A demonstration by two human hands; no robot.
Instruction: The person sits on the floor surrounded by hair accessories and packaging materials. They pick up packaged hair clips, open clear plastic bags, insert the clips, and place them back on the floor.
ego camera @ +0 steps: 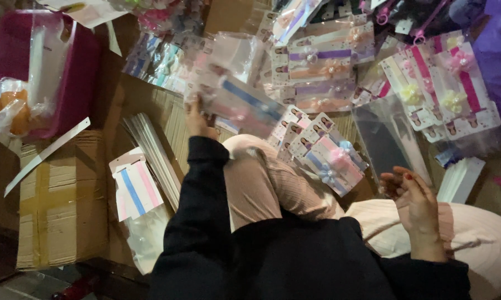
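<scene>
My left hand [197,119] is stretched forward and grips a clear packet [239,103] holding a card with blue and pink headbands. My right hand [412,200] hovers near my right knee, fingers loosely curled with nothing in them, just below an empty clear plastic sleeve [387,136]. On my left knee lies a small pile of carded headbands [323,153] with pastel bows. I sit cross-legged in a dark top and pale pink trousers.
Many packed headband cards [323,69] are spread out ahead and to the right. A magenta tub [75,72] sits at the far left above a cardboard box [61,205]. White card strips [153,150] and a striped card [135,189] lie left of my knee.
</scene>
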